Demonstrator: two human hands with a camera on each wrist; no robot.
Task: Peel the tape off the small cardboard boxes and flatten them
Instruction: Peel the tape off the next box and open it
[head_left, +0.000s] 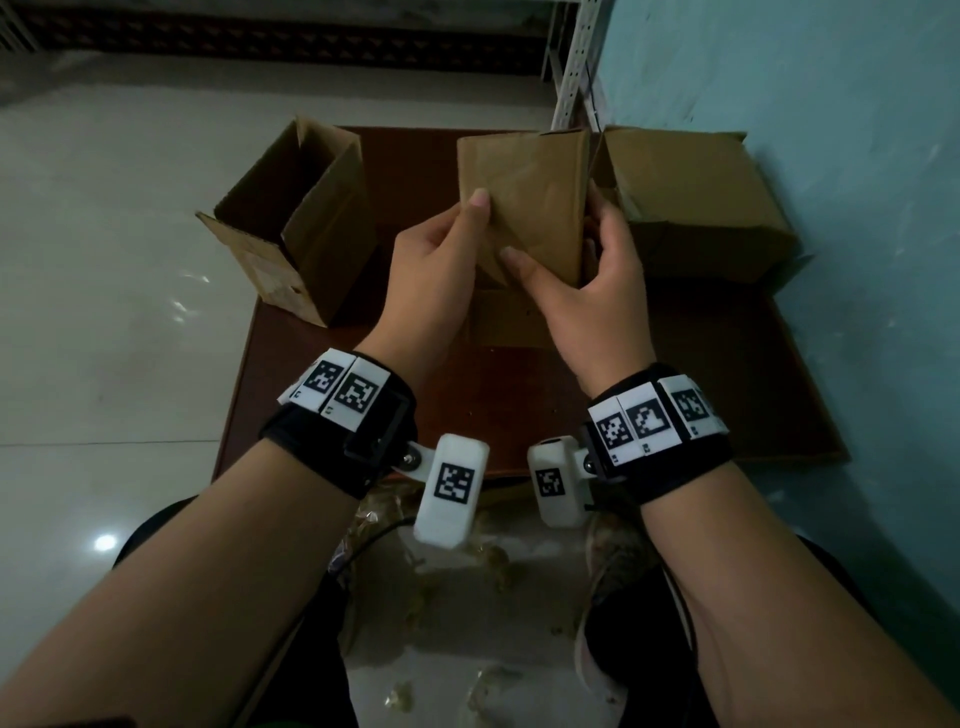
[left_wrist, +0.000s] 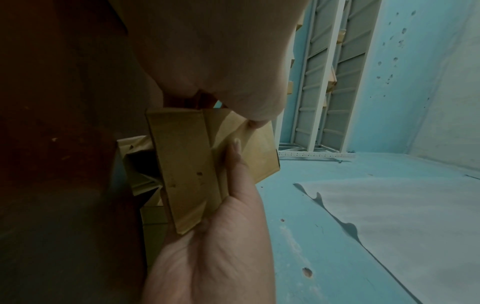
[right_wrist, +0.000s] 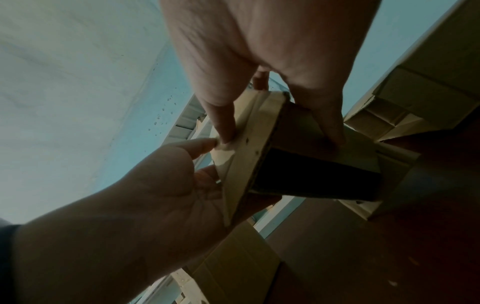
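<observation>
Hands at work above a dark brown tabletop (head_left: 675, 374): left hand (head_left: 436, 270) and right hand (head_left: 597, 291) pinching a small brown cardboard box (head_left: 524, 208), held mid-air, partly collapsed. Opened brown carton (head_left: 296, 228) standing far left, unflattened; larger brown carton (head_left: 696, 197) lying far right. Flattening judged under way, plenty left.

forearms: bare | wrists: black fabric wristbands (head_left: 332, 441) carrying white tiles printed with black square marker codes (head_left: 652, 421) | under each wrist: white rounded camera pod (head_left: 451, 496) with marker code, metal screw at hinge
</observation>
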